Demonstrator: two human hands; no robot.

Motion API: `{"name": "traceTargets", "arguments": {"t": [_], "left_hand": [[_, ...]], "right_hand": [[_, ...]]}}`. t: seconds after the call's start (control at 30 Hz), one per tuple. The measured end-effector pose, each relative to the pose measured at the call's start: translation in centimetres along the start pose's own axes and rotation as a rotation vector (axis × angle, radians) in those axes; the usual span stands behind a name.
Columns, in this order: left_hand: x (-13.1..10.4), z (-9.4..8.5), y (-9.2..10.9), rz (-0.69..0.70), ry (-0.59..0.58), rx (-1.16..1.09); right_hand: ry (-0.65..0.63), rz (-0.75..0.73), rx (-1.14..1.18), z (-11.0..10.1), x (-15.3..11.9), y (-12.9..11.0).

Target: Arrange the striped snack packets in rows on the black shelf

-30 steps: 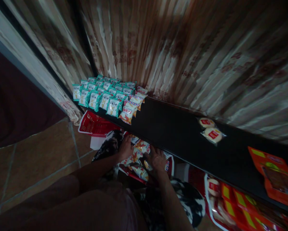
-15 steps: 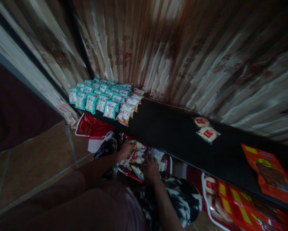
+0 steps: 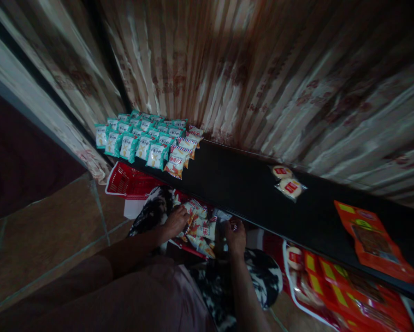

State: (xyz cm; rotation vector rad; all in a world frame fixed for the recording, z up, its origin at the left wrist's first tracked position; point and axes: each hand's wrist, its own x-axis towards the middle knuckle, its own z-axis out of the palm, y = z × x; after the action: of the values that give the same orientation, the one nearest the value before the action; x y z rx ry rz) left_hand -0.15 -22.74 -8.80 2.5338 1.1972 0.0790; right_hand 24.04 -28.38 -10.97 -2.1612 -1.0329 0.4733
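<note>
Between my knees, a red basket (image 3: pixel 189 249) holds a heap of white and orange snack bags (image 3: pixel 203 228) with striped ends. My left hand (image 3: pixel 177 220) lies over the heap's left side, fingers stretched out and touching the bags. At the basket's right side, my right hand (image 3: pixel 236 235) has its fingers curled, and a bit of striped wrapper shows at the fingertips. Most of that snack bag is hidden by the hand. On the black shelf ahead, similar orange and white bags (image 3: pixel 176 162) stand in a column beside rows of teal snack bags (image 3: pixel 144 146).
Two round packaged crackers (image 3: pixel 291 186) and an orange pouch (image 3: pixel 375 240) lie on the black shelf (image 3: pixel 227 177). Below it are a red basket (image 3: pixel 126 180) at left and another basket (image 3: pixel 294 295) of orange pouches at right. A pleated curtain (image 3: pixel 207 69) hangs behind.
My right hand has moved right, from over the middle of the heap to the basket's right side. My left hand has shifted slightly left. The view has turned a little.
</note>
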Motion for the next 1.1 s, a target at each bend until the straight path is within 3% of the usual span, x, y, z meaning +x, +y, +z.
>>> {"name": "traceTargets", "arguments": {"t": [0.13, 0.37, 0.73, 1.1], "left_hand": [[0.4, -0.4, 0.1, -0.013, 0.0, -0.025], [0.3, -0.4, 0.0, -0.042, 0.013, -0.103], [1.7, -0.7, 0.2, -0.151, 0.013, -0.337], [2.9, -0.6, 1.1, -0.454, -0.028, -1.086]], "right_hand": [[-0.072, -0.031, -0.002, 1.6, 1.4, 0.0], [-0.158, -0.233, 0.035, 4.3, -0.7, -0.7], [-0.088, -0.547, 0.094, 1.7, -4.0, -2.9], [-0.06, -0.703, 0.112, 0.9, -7.6, -4.4]]}}
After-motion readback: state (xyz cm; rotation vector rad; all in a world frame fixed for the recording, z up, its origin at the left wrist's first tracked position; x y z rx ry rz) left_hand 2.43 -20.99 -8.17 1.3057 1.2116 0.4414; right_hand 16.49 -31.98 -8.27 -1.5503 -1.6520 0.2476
